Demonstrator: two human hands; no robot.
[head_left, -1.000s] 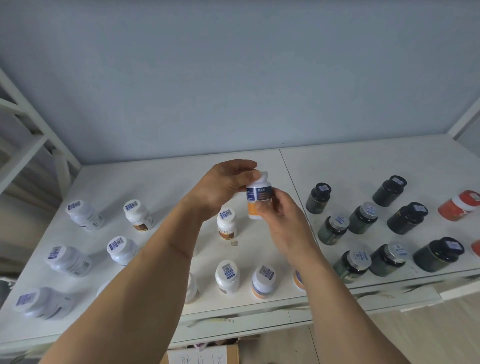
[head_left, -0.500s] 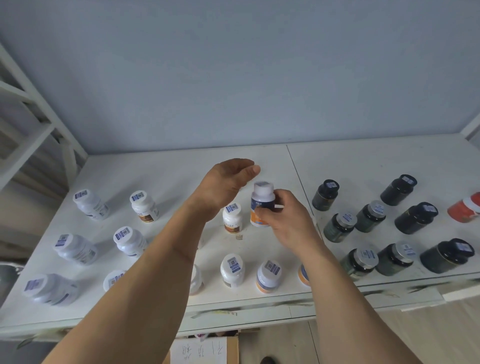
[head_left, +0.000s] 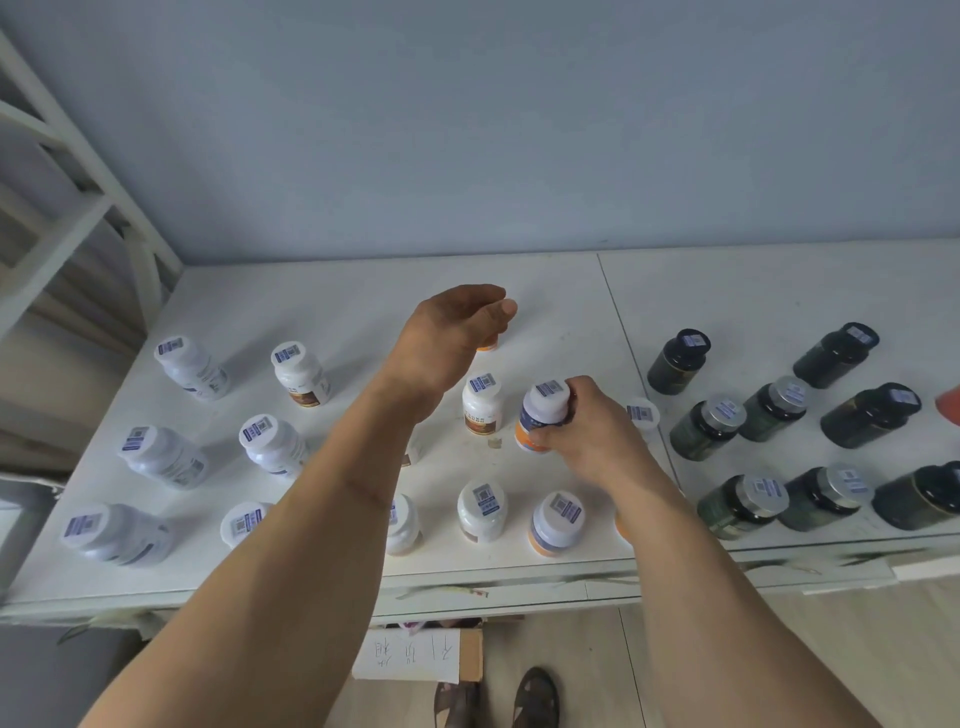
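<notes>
**Orange-and-Blue Bottle in the Right Hand, Mid-Table**

The right hand (head_left: 587, 436) has its fingers and thumb wrapped round the side of a white plastic bottle (head_left: 540, 415), a round one with a smooth screw cap and a label banded dark blue above and orange at the base. It leans slightly left, its base down at the white table (head_left: 311, 301), just right of a brown-labelled white bottle (head_left: 482, 402); whether it rests fully on the surface is unclear. A blue-and-white barcode sticker sits on its cap (the same sticker tops every bottle here), and the print is too small to read.

The left hand (head_left: 447, 338) hovers farther back, fingers loosely curved and thumb out, gripping nothing that shows; an orange-based bottle (head_left: 488, 345) peeks from beneath it.

To the right stand dark green bottles (head_left: 678, 361) with black or silvery caps. Below the table edge, a paper sheet (head_left: 410, 654) on a cardboard box bears handwritten characters I cannot make out.
</notes>
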